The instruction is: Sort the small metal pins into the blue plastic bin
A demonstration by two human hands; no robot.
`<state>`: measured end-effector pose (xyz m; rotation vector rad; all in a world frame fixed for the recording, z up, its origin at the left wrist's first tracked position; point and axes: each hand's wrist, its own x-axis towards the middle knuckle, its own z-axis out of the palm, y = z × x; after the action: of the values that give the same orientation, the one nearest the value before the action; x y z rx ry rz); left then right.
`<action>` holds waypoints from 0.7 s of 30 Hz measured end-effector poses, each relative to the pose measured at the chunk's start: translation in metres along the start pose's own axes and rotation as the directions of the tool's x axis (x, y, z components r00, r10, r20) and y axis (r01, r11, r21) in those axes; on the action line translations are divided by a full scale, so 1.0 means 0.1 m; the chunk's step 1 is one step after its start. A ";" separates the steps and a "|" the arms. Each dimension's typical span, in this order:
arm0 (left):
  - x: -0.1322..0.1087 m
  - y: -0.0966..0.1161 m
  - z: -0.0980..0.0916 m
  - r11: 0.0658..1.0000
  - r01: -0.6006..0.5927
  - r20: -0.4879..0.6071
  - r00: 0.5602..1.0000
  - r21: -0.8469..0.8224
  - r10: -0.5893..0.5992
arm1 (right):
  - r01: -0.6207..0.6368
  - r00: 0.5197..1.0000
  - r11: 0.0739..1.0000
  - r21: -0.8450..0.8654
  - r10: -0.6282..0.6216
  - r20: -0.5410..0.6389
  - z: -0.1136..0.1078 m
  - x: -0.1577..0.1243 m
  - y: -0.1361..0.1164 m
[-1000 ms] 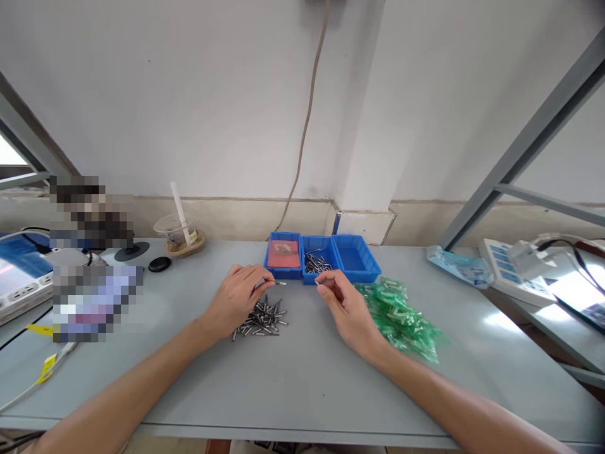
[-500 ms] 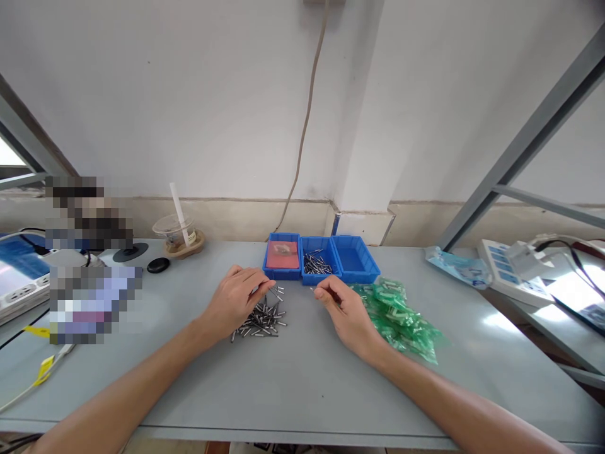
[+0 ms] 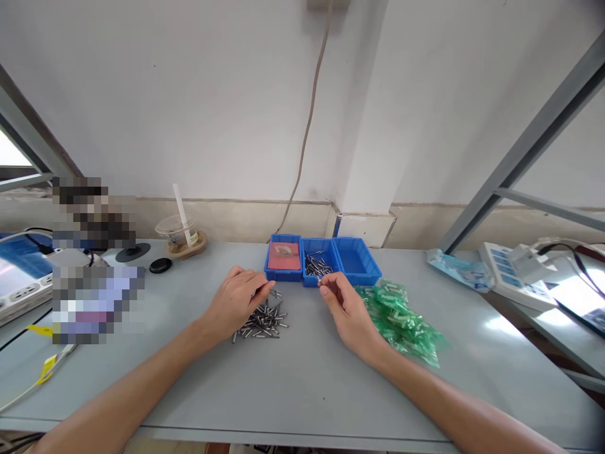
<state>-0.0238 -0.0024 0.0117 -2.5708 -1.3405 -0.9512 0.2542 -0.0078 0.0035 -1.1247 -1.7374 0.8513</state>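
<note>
My left hand point(image 3: 239, 301) is closed, thumb against fingers, over the upper left side of a loose pile of small metal pins point(image 3: 261, 321). A few pins show just beside its thumb tip; whether the fingers grip any of them is hard to make out. My right hand point(image 3: 347, 309) pinches one short metal pin point(image 3: 319, 280) between thumb and index finger. That pin's tip is at the front edge of the middle blue bin point(image 3: 337, 258), which holds many similar dark and silver pins point(image 3: 317, 265).
A left blue bin point(image 3: 284, 275) holds a red card point(image 3: 284, 255); a right blue bin point(image 3: 363, 277) stands alongside. Green plastic bags point(image 3: 404, 325) lie beside my right forearm. A lidded cup point(image 3: 176, 232), a black disc point(image 3: 161, 265) and power strips point(image 3: 508, 271) sit farther out.
My right hand's fingertips have risen slightly towards the middle bin with the pin. My left hand stays almost in place above the pile. The whole view has shifted slightly.
</note>
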 end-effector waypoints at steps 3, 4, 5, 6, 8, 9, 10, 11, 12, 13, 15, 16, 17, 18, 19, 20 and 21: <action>0.01 0.01 -0.01 1.000 0.002 0.003 1.000 -0.001 -0.002 | 0.020 1.000 1.000 -0.006 -0.020 -0.013 0.00 0.00 -0.02; 0.01 0.02 -0.01 1.000 0.000 0.001 1.000 0.000 0.000 | 0.025 0.999 1.000 -0.003 -0.025 -0.021 0.00 0.00 -0.02; 0.01 0.02 -0.02 1.000 -0.004 -0.002 1.000 0.003 0.004 | 0.031 0.999 1.000 0.002 -0.030 -0.027 0.00 0.00 -0.02; 0.01 0.02 -0.01 1.000 -0.010 -0.007 1.000 0.008 0.010 | 0.036 0.999 0.999 0.006 -0.036 -0.032 0.00 0.00 -0.03; 0.01 0.01 -0.01 1.000 -0.022 -0.017 1.000 0.019 0.022 | 0.047 0.998 0.999 0.010 -0.047 -0.041 -0.01 0.00 -0.04; 0.01 0.01 -0.01 0.999 -0.026 -0.020 0.999 0.023 0.026 | 0.051 0.998 0.999 0.008 -0.051 -0.042 -0.01 0.00 -0.04; 0.01 0.00 0.00 0.999 -0.029 -0.020 0.999 0.025 0.029 | 0.054 0.998 0.999 0.006 -0.054 -0.042 -0.01 0.00 -0.04; 0.01 0.00 0.00 0.999 -0.030 -0.019 0.999 0.026 0.031 | 0.057 0.998 0.998 0.005 -0.056 -0.042 -0.01 0.00 -0.04; 0.01 0.00 0.00 0.999 -0.031 -0.018 0.999 0.026 0.032 | 0.058 0.997 0.998 0.006 -0.058 -0.041 -0.01 0.00 -0.04; 0.00 0.00 0.00 0.999 -0.030 -0.018 0.999 0.027 0.031 | 0.058 0.998 0.998 0.009 -0.058 -0.039 -0.01 0.00 -0.04; 0.00 -0.01 0.01 0.999 -0.025 -0.027 0.999 0.035 0.026 | 0.055 0.998 0.998 0.014 -0.055 -0.038 -0.01 0.01 -0.04; -0.01 -0.01 0.01 0.999 -0.021 -0.033 0.999 0.039 0.022 | 0.054 0.998 0.998 0.015 -0.053 -0.040 -0.01 0.01 -0.04; -0.01 -0.01 0.01 0.999 -0.017 -0.039 0.999 0.042 0.019 | 0.053 0.998 0.999 0.014 -0.052 -0.043 -0.01 0.01 -0.03; -0.01 -0.02 0.01 0.999 -0.014 -0.043 0.999 0.045 0.016 | 0.053 0.998 0.998 0.013 -0.052 -0.047 -0.02 0.01 -0.03; -0.01 -0.02 0.01 0.999 -0.012 -0.046 0.999 0.047 0.014 | 0.054 0.997 0.998 0.012 -0.053 -0.051 -0.02 0.01 -0.02; -0.01 -0.02 0.01 0.999 -0.012 -0.047 0.999 0.048 0.015 | 0.054 0.997 0.998 0.013 -0.053 -0.053 -0.02 0.01 -0.01; -0.01 -0.03 0.01 0.999 -0.013 -0.048 0.999 0.048 0.015 | 0.050 0.997 0.999 0.017 -0.049 -0.053 -0.02 0.01 0.00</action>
<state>-0.0260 -0.0014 0.0098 -2.5025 -1.3146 -0.9604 0.2561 -0.0068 0.0048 -1.0782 -1.7035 0.7992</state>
